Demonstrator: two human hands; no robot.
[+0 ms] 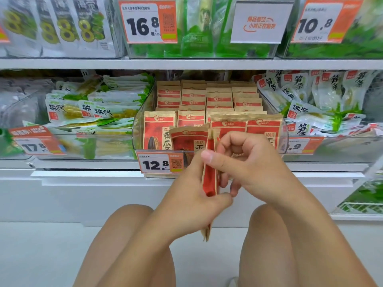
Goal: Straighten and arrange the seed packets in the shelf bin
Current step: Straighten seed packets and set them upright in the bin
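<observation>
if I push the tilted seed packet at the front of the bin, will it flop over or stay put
Probably flops: the tilted packet looks like thin paper and already leans. Likely light, so a nudge shifts it easily. The bin front wall should stop it sliding out.

Price tag (160, 163) on front of the clear seed-packet bin (284, 129): "12.8", QR code beside it.
Upper shelf, orange tag (148, 21) on a clear bin: "16.8".
Upper right tag (323, 22): "10.8".
Lower left tag (35, 142): "17.8".
Tag right of the seed bin (300, 145): only ".9" readable, first digit hidden.
White packs top left (62, 23): large "8" printed on each.
White-green packs (310, 94) at right: "笋条".
White sign (262, 22), orange Chinese lettering, too blurred to read.
</observation>
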